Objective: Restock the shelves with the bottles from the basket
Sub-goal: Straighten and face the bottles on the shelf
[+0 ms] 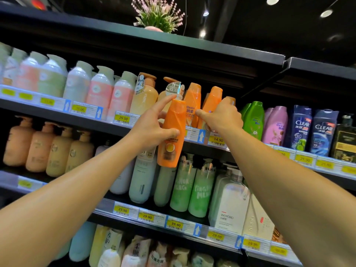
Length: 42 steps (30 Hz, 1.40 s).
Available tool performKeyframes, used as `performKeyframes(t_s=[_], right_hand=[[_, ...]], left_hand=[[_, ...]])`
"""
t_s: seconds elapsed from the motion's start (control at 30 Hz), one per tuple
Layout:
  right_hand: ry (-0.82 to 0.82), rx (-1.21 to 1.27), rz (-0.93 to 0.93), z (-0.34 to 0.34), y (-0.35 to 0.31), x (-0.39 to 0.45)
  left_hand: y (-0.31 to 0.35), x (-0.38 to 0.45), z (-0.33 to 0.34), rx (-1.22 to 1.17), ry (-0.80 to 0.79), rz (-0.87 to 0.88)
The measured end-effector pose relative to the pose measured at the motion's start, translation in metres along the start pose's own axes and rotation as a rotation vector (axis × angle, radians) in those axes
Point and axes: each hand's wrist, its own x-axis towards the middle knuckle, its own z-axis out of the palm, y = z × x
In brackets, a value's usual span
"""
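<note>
At the upper shelf (194,145) our left hand (152,130) grips an orange bottle (171,135), forefinger straight, while our right hand (221,117) clutches another bottle (230,101).

You have two hands up: your left hand (152,126) and your right hand (221,117). You can see four orange bottles: one (171,133) in your left hand, two (192,105) standing on the shelf (208,149), and one (230,100) under your right hand. Next to them stand two blue bottles (301,128). One pink plant (158,14) sits on top.
</note>
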Motion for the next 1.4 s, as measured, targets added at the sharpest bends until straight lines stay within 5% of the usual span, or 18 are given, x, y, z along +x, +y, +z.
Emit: performKeyframes(t_s=[0.33,0.57,0.97,1.4], right_hand=[[-0.042,0.085,-0.055,-0.024,0.026,-0.015],[-0.165,0.421,-0.315,-0.042,0.047,-0.085],[-0.012,0.193,-0.238,-0.054,0.083,-0.115],[0.213,0.457,-0.151,-0.068,0.080,-0.039]], left_hand=[[0.009,-0.002,-0.002,-0.001,0.021,-0.010],[0.034,0.003,0.030,-0.108,0.016,0.004],[0.078,0.015,0.104,-0.169,-0.006,0.062],[0.000,-0.017,0.073,0.937,-0.034,0.284]])
